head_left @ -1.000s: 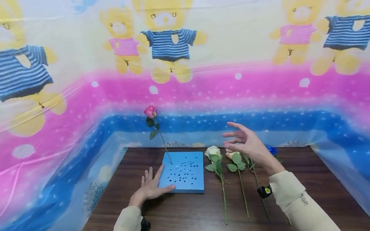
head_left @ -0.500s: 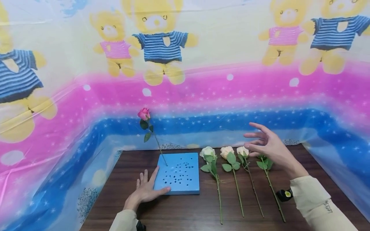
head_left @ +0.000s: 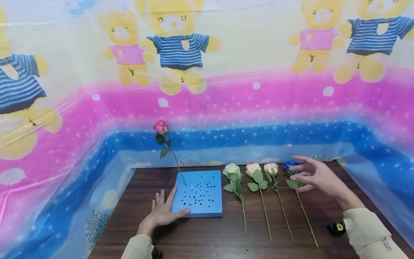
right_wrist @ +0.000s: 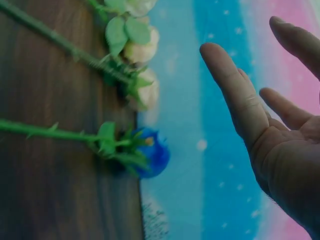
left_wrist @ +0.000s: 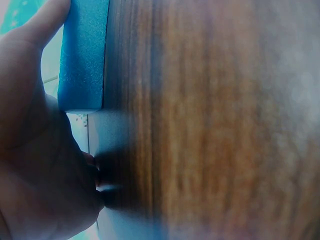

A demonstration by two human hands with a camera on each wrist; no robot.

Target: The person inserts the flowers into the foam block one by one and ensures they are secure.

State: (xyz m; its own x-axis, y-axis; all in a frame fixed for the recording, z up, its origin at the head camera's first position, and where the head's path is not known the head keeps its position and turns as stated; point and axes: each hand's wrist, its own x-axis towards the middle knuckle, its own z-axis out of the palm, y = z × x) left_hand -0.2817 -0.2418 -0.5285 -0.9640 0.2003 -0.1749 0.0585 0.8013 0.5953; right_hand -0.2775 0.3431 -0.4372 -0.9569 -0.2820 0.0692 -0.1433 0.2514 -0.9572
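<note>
My left hand (head_left: 161,212) rests at the near-left corner of a blue foam block (head_left: 215,212) full of small holes, fingers spread along its left side and thumb against the front edge. In the left wrist view, the thumb touches the block's side (left_wrist: 82,60). A pink rose (head_left: 160,127) stands in the block, leaning left. Over the blue rose (head_left: 290,167) hovers my right hand (head_left: 321,178), its fingers spread and holding nothing. The right wrist view shows that blue rose (right_wrist: 154,154) lying apart from the hand (right_wrist: 280,135).
Left of the blue rose lie a white rose (head_left: 232,169), a cream rose (head_left: 253,170) and another pale rose (head_left: 271,168), stems toward me. All rest on a dark wooden table (head_left: 194,239). A bear-print cloth (head_left: 239,97) hangs behind and at the sides.
My right hand has moved right, past the pale roses, and then lower over the blue rose. My left hand keeps its place on the block. The head view has shifted slightly.
</note>
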